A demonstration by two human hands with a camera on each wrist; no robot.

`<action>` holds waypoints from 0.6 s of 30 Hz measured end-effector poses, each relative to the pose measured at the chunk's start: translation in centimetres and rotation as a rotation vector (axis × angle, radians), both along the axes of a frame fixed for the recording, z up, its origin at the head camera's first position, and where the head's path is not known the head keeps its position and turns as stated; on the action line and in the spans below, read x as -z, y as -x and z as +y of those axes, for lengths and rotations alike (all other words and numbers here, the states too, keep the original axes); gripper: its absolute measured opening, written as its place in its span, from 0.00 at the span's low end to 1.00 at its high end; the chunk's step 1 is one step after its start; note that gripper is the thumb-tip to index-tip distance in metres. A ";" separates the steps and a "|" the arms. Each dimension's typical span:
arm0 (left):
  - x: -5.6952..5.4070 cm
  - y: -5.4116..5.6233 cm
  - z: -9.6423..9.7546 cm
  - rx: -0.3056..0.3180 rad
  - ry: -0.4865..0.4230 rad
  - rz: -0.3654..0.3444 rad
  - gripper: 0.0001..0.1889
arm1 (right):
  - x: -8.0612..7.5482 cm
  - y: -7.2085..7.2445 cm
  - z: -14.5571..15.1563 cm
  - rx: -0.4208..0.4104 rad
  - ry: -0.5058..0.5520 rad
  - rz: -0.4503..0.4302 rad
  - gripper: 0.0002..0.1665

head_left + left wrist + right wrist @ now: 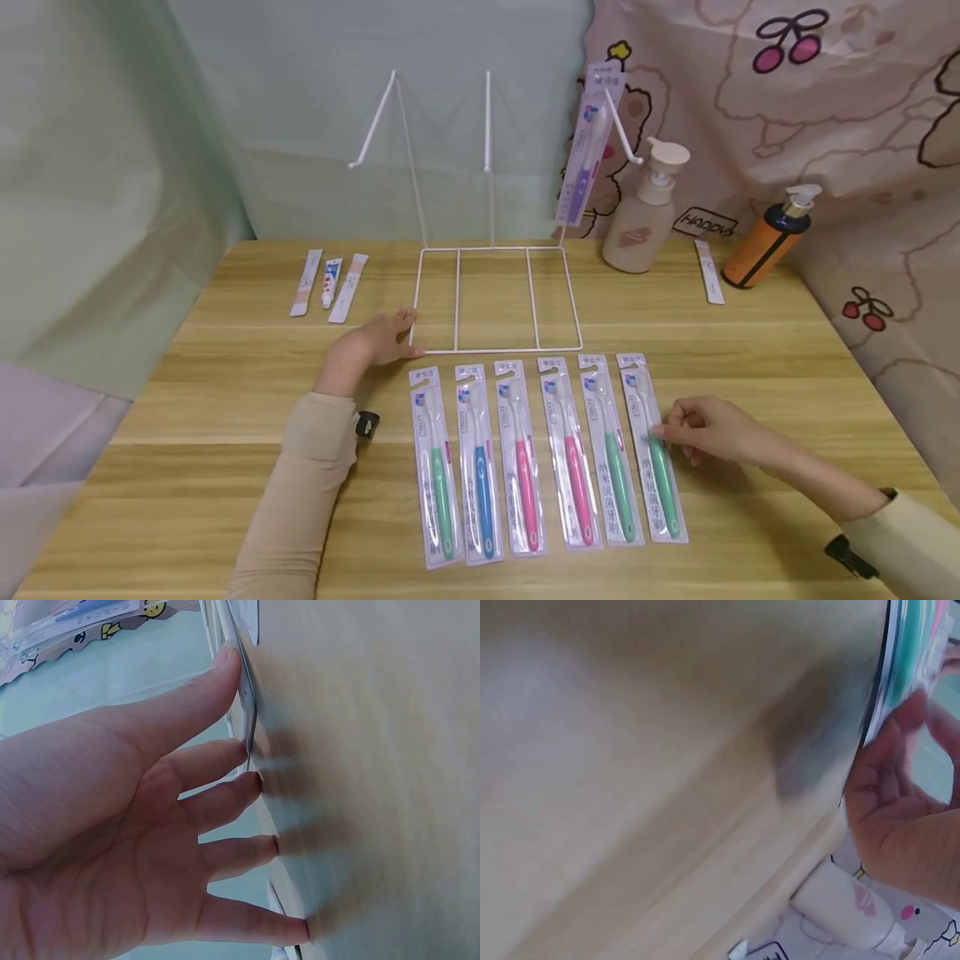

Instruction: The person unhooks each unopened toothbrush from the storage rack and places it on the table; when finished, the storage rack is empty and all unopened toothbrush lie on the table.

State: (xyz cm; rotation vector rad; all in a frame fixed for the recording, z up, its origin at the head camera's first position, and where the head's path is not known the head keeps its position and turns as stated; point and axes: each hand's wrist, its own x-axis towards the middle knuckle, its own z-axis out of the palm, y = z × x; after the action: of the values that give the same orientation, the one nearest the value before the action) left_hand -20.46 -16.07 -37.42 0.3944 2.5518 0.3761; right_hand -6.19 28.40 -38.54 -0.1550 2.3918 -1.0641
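Observation:
A white wire rack (497, 351) with three upper hooks stands on the table. My left hand (382, 337) is at its left front corner, fingers spread and straight with tips down on the wood; the left wrist view shows the thumb (225, 671) against the white wire. Several packaged toothbrushes lie in a row before the rack, with green, blue and pink handles. At the row's right end, my right hand (716, 429) pinches the right edge of a green toothbrush pack (654, 467), its other fingers curled. A purple toothbrush pack (588, 150) hangs from the rack's right hook.
Behind to the right stand a beige pump bottle (637, 225) and an orange pump bottle (767, 246), with a slim paper sachet (708, 272) between them. At the back left lie a small toothpaste tube (331, 283) and two more sachets. Cloth hangs behind the table.

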 end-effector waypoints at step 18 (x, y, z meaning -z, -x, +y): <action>-0.3 -0.2 0.0 -0.024 0.007 -0.022 0.40 | -0.8 12.6 -3.0 0.210 0.122 0.415 0.24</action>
State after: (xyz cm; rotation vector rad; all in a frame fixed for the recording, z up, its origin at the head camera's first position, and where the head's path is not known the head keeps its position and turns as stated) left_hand -20.27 -16.03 -37.14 0.3552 2.5378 0.3790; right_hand -18.82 25.41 -37.77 -0.1852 2.7577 -1.3902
